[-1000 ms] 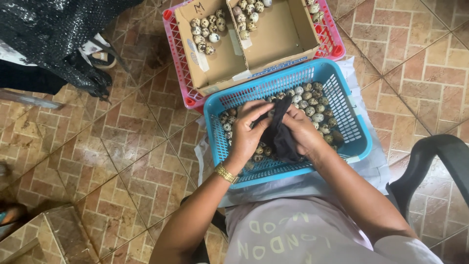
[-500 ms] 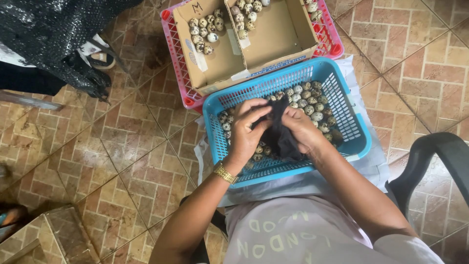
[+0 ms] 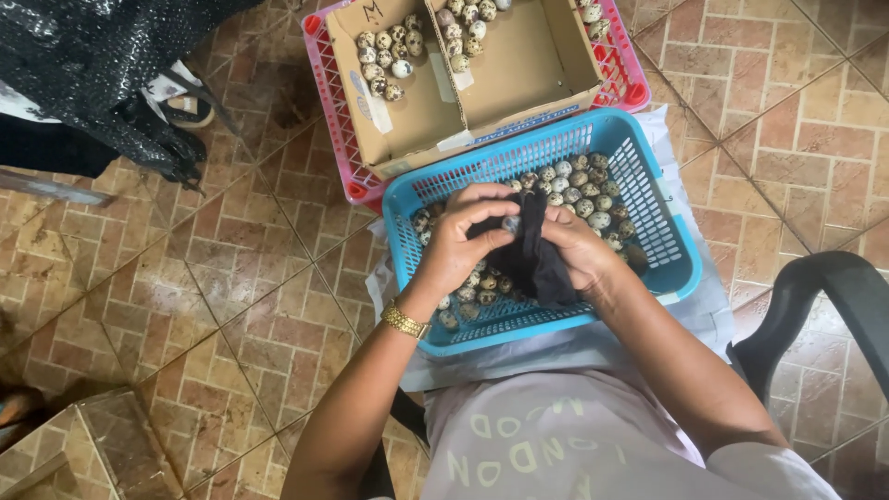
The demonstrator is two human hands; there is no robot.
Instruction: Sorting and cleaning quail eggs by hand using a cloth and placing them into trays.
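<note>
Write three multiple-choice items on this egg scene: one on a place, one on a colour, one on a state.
1. Where does the blue basket sit?
A. On the person's lap
B. On a shelf
C. Inside the cardboard box

2. What colour is the cloth between the hands?
A. White
B. Black
C. Yellow

3. What is the left hand doing?
A. Resting flat on the floor
B. Pinching a speckled egg against the cloth
C. Gripping the chair arm

Answers: 1 A, the basket lies over the knees, above the shirt. 2 B, the cloth is dark against the pale eggs. 3 B, the fingers close on an egg, facing the right hand.
</note>
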